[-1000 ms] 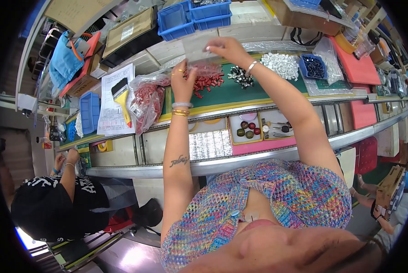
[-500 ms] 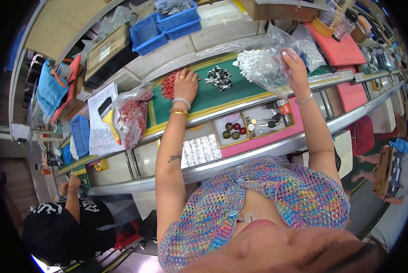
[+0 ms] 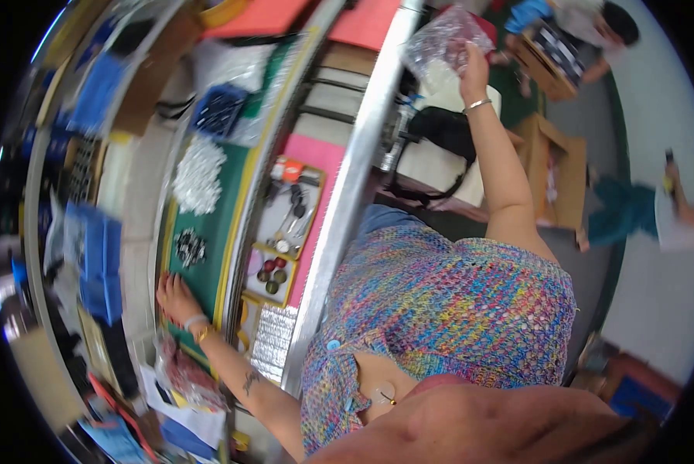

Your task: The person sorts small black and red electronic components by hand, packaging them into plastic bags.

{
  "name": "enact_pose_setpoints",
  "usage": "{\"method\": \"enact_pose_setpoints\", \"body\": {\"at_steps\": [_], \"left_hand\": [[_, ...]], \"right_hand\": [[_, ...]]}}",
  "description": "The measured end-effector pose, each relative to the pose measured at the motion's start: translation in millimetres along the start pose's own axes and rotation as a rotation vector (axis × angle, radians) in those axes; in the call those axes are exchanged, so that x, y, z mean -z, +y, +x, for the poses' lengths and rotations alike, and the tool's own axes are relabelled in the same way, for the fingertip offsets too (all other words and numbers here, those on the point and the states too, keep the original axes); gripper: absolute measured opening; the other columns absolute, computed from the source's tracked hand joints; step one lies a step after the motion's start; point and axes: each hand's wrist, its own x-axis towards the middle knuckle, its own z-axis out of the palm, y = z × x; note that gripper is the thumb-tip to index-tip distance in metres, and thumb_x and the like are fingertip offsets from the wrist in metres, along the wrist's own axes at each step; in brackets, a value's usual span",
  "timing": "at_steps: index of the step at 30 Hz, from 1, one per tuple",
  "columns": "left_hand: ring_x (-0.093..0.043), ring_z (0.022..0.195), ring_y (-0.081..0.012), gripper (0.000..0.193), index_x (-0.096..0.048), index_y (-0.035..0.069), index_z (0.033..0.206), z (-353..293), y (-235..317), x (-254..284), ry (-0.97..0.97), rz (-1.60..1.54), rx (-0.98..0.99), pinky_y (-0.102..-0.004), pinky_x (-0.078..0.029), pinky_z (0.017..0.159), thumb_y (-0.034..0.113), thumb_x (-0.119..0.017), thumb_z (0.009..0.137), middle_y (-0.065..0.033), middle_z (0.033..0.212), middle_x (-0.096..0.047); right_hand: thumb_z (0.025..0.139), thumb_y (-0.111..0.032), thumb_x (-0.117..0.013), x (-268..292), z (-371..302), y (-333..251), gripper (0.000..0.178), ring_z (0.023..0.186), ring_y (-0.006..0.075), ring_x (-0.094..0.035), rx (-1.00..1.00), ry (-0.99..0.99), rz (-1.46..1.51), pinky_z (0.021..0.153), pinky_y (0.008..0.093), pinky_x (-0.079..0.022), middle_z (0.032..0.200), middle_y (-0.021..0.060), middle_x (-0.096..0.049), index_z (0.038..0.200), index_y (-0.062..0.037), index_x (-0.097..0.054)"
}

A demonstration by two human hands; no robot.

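On the green mat (image 3: 221, 232), my left hand (image 3: 178, 300) rests with its fingers spread, and the red pieces seen there earlier are covered by it. Beside its fingertips lies a small pile of black and silver pieces (image 3: 190, 247). A larger heap of white pieces (image 3: 199, 176) sits farther along the mat. My right hand (image 3: 474, 76) is raised out past the bench's metal edge, its fingers closed on a crumpled clear plastic bag (image 3: 432, 46). Whether anything is left in that bag, I cannot tell.
A blue bin (image 3: 220, 110) of dark parts stands beyond the white heap. Trays with round beads (image 3: 272, 275) and keys (image 3: 294, 209) lie along the bench. Near my left wrist is a bag of red pieces (image 3: 188, 371). A black chair (image 3: 439, 139) and cardboard box (image 3: 555, 166) stand rightward; people are beyond.
My view has turned to the right. The clear bag in my right hand has moved from above the white heap to beyond the bench edge. My left hand stays on the mat.
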Motion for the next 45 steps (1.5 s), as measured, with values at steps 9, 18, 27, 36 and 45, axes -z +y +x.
{"method": "enact_pose_setpoints", "body": {"at_steps": [9,18,27,36,45], "left_hand": [[-0.045,0.105,-0.0308,0.030,-0.051,0.005,0.111,-3.9,8.6,10.8,-0.060,0.127,0.063,-0.0383,-0.038,0.088,0.016,-0.050,0.083,-0.0104,0.112,-0.052],[-0.044,0.103,-0.0315,0.027,-0.056,0.004,0.104,16.2,37.7,17.3,0.005,0.161,0.027,-0.0409,-0.037,0.086,0.021,-0.047,0.086,-0.0119,0.110,-0.052],[-0.037,0.046,-0.0137,0.043,-0.040,0.005,0.055,-29.9,219.4,100.2,-0.282,-0.742,0.588,-0.0287,-0.031,0.051,0.030,-0.039,0.090,-0.0040,0.050,-0.041],[-0.049,0.101,-0.0277,0.058,-0.046,-0.001,0.114,-115.2,271.7,70.5,0.082,-1.985,1.558,-0.0423,-0.036,0.094,0.045,-0.052,0.079,-0.0156,0.108,-0.053],[-0.051,0.099,-0.0275,0.052,-0.052,0.003,0.109,-144.8,207.9,42.0,0.431,-1.721,1.824,-0.0416,-0.043,0.086,0.040,-0.060,0.073,-0.0105,0.109,-0.055]], "right_hand": [[0.083,-0.016,-0.044,316.0,-106.0,60.1,0.019,0.056,0.0163,-0.057,-0.382,0.792,-0.941,0.047,0.0300,-0.046,0.061,0.0081,-0.056,0.085,-0.0013,-0.056],[0.076,-0.005,-0.045,396.4,-192.4,147.8,0.022,0.085,0.0282,-0.058,-0.616,1.128,-0.984,0.074,0.0338,-0.045,0.095,0.0149,-0.059,0.094,-0.0043,-0.058],[0.077,-0.007,-0.046,402.1,-133.0,194.3,0.036,0.104,0.0263,-0.048,-0.284,0.641,-1.313,0.087,0.0335,-0.039,0.114,0.0104,-0.050,0.111,-0.0131,-0.052],[0.079,-0.025,-0.048,384.2,-93.0,279.6,0.043,0.119,0.0256,-0.031,-0.474,-0.022,-1.552,0.093,0.0459,-0.030,0.131,0.0075,-0.033,0.122,-0.0255,-0.041],[0.077,-0.063,-0.033,397.5,-86.0,358.6,0.078,0.123,0.0318,-0.024,-0.883,-0.478,-0.854,0.098,0.0415,-0.027,0.134,0.0137,-0.027,0.124,0.0002,-0.034]]}}
